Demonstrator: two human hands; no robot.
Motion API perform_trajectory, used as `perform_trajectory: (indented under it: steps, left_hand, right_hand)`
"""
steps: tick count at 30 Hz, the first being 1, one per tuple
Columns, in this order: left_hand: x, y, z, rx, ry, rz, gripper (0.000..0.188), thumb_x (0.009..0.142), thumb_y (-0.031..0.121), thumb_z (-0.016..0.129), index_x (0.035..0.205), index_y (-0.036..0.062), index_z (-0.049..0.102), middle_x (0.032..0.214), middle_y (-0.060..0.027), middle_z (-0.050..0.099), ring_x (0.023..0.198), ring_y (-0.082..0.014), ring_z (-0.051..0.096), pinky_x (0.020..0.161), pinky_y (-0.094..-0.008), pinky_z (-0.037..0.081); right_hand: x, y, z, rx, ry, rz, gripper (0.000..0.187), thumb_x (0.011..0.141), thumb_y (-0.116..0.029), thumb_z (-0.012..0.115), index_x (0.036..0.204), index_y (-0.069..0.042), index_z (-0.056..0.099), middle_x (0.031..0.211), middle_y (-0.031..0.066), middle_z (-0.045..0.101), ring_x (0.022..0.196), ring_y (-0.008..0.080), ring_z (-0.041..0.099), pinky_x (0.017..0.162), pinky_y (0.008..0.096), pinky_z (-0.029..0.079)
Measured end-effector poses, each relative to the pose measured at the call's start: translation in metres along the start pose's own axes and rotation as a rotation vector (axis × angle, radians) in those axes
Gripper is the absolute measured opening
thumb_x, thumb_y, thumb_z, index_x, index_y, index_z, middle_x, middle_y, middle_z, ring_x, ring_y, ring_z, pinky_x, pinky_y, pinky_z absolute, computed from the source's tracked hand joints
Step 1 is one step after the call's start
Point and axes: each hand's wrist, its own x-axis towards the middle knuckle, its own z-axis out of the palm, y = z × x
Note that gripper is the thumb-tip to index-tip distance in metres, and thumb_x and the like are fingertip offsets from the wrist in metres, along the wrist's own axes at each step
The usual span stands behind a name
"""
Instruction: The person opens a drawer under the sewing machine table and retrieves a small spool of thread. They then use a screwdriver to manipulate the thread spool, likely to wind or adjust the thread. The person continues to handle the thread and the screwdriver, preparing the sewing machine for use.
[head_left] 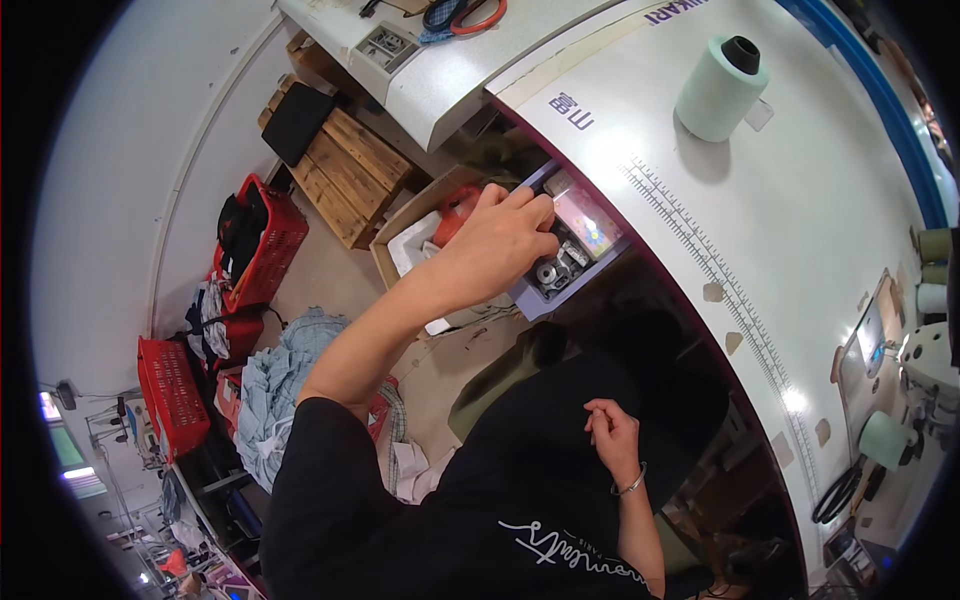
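Note:
My left hand [508, 238] reaches over a small lilac drawer [562, 300] pulled out from under the white table. Its fingers bend down into the drawer, and whatever they touch is hidden beneath them. Small metal parts [556, 270] lie next to the fingertips. Beside them in the drawer is a shiny pink case [588, 222] with a flower pattern. My right hand [612, 432], with a bracelet at the wrist, hovers or rests over my dark-clothed lap. Its fingers are loosely curled, with nothing seen in them.
The white sewing table [640, 110] carries a mint thread cone [720, 95] and a printed ruler scale. Beyond the drawer stand an open cardboard box [385, 262] and a wooden bench [340, 175]. Red baskets [172, 395] and piled blue-grey cloth [290, 375] lie at left.

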Motion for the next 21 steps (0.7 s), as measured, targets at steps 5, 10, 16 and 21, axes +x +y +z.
perform_trajectory:
  steps: [5, 10, 16, 21]
  left_hand:
    - [-0.001, -0.002, -0.004, -0.144, -0.020, -0.010, 0.017, 0.073, 0.001, 0.064, 0.083, 0.0133, 0.070, 0.092, -0.0042, 0.051, 0.095, -0.0226, 0.049, 0.086, -0.0376, 0.033]
    - [-0.004, -0.001, -0.002, -0.196, 0.031, 0.025, 0.018, 0.076, 0.003, 0.063, 0.080, 0.0160, 0.074, 0.090, -0.0018, 0.052, 0.093, -0.0209, 0.049, 0.082, -0.0362, 0.032]
    - [-0.008, 0.002, 0.003, -0.125, -0.008, 0.044, 0.023, 0.072, 0.002, 0.064, 0.088, 0.0175, 0.073, 0.093, -0.0021, 0.052, 0.094, -0.0210, 0.049, 0.084, -0.0376, 0.032]
    - [-0.007, -0.005, 0.005, -0.162, 0.057, 0.103, 0.014, 0.076, 0.006, 0.063, 0.082, 0.0188, 0.065, 0.088, 0.0012, 0.054, 0.093, -0.0196, 0.049, 0.084, -0.0381, 0.032]
  right_hand:
    - [0.002, 0.001, 0.000, 0.029, -0.003, 0.020, 0.014, 0.095, -0.005, 0.054, 0.099, -0.002, 0.067, 0.063, 0.0001, 0.062, 0.050, 0.0036, 0.055, 0.047, 0.0203, 0.041]
    - [0.002, 0.001, 0.000, 0.051, -0.009, 0.039, 0.014, 0.095, -0.005, 0.054, 0.100, -0.002, 0.067, 0.062, 0.0004, 0.062, 0.049, 0.0039, 0.055, 0.046, 0.0201, 0.041]
    - [0.001, -0.001, -0.001, 0.041, -0.016, 0.064, 0.014, 0.095, -0.005, 0.054, 0.099, -0.002, 0.067, 0.061, 0.0010, 0.062, 0.049, 0.0045, 0.055, 0.045, 0.0208, 0.041]
    - [0.005, 0.005, 0.000, 0.098, -0.009, 0.041, 0.016, 0.095, -0.005, 0.052, 0.099, 0.000, 0.067, 0.061, 0.0029, 0.063, 0.049, 0.0058, 0.056, 0.045, 0.0210, 0.042]
